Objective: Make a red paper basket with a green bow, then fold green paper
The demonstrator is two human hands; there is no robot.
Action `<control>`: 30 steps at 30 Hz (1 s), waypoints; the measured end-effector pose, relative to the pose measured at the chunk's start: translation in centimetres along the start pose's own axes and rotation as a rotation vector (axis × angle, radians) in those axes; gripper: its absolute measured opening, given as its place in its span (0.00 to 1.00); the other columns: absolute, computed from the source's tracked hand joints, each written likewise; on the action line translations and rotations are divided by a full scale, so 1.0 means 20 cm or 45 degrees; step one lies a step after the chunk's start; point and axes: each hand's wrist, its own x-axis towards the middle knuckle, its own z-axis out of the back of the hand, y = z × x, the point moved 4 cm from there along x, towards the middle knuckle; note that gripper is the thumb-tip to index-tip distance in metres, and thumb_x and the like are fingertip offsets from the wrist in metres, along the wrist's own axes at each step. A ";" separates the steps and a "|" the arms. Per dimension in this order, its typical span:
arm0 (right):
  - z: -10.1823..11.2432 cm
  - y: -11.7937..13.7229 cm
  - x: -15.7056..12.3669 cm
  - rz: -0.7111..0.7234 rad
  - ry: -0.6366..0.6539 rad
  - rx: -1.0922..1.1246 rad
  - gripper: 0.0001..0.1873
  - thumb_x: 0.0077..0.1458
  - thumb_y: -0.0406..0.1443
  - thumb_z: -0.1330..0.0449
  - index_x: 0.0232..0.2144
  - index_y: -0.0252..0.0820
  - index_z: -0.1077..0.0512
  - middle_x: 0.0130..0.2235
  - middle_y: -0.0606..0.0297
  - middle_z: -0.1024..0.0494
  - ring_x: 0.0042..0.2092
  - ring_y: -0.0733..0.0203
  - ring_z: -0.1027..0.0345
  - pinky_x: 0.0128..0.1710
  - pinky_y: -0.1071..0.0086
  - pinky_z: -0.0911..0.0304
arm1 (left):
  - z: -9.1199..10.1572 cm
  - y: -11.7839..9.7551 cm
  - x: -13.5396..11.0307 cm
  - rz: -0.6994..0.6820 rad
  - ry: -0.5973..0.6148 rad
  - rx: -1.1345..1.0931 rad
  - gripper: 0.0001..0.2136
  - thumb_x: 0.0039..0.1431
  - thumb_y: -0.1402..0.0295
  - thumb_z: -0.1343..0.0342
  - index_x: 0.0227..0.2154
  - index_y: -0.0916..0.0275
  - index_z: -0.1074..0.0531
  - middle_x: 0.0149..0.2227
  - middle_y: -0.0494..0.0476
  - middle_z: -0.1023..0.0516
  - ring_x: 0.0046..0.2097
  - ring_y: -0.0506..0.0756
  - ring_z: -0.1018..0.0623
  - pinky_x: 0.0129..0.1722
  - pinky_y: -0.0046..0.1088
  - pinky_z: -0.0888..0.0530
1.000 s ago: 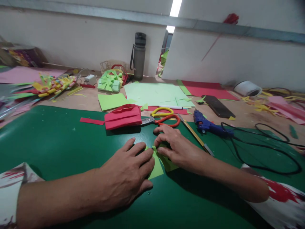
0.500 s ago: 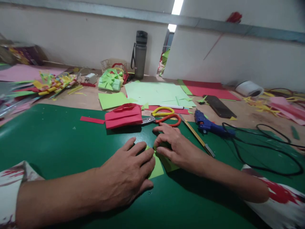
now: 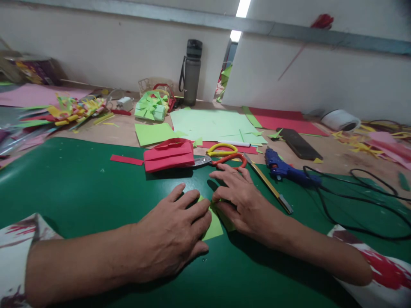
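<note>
A small piece of yellow-green paper point(image 3: 214, 226) lies on the green mat point(image 3: 96, 188), with its right part folded up. My left hand point(image 3: 178, 226) rests flat across the paper's left side, fingers spread and pressing it down. At the right, my right hand point(image 3: 242, 201) has thumb and index finger pinched on the raised paper flap, while its other fingers stretch out toward the scissors point(image 3: 221, 156). Much of the paper is hidden beneath both hands. Just beyond them sits a folded red paper bag point(image 3: 168, 156) over the scissor blades.
A craft knife point(image 3: 269, 184) and a blue glue gun point(image 3: 285, 169) with a looping black cord point(image 3: 324, 205) lie to the right. Behind are pale green sheets point(image 3: 212, 122), red sheets point(image 3: 285, 119), a phone point(image 3: 300, 143) and a grey bottle point(image 3: 192, 77). A red strip point(image 3: 126, 160) lies left.
The whole view has shifted slightly. My right hand's thumb and fingers have tilted lower on the paper flap, covering more of it. The left hand stays in place on the paper.
</note>
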 end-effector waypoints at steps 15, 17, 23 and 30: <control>0.01 0.05 -0.05 0.290 -0.185 -0.383 0.13 0.55 0.26 0.50 0.29 0.39 0.26 0.48 0.50 0.27 0.59 0.39 0.46 0.54 0.35 0.59 | 0.00 0.00 0.00 0.007 0.001 -0.010 0.18 0.66 0.58 0.58 0.50 0.65 0.36 0.50 0.59 0.31 0.50 0.63 0.36 0.53 0.49 0.46; 0.01 0.06 -0.06 0.325 -0.203 -0.416 0.14 0.55 0.26 0.51 0.30 0.39 0.26 0.48 0.50 0.27 0.59 0.39 0.46 0.54 0.36 0.58 | 0.00 0.00 0.00 0.005 -0.006 0.000 0.18 0.66 0.58 0.58 0.50 0.66 0.36 0.49 0.59 0.31 0.50 0.63 0.36 0.53 0.50 0.47; 0.01 0.07 -0.06 0.335 -0.189 -0.437 0.14 0.57 0.25 0.52 0.30 0.37 0.26 0.48 0.49 0.26 0.59 0.40 0.45 0.54 0.36 0.59 | -0.01 0.00 0.00 0.008 -0.001 0.009 0.18 0.65 0.58 0.57 0.49 0.65 0.35 0.48 0.59 0.31 0.49 0.63 0.35 0.53 0.49 0.47; 0.04 0.05 -0.04 0.117 -0.120 -0.261 0.11 0.59 0.31 0.48 0.31 0.40 0.25 0.49 0.55 0.26 0.59 0.42 0.44 0.56 0.39 0.58 | 0.00 0.00 0.00 -0.005 -0.018 0.012 0.17 0.65 0.58 0.57 0.47 0.65 0.33 0.48 0.60 0.30 0.48 0.62 0.35 0.53 0.49 0.45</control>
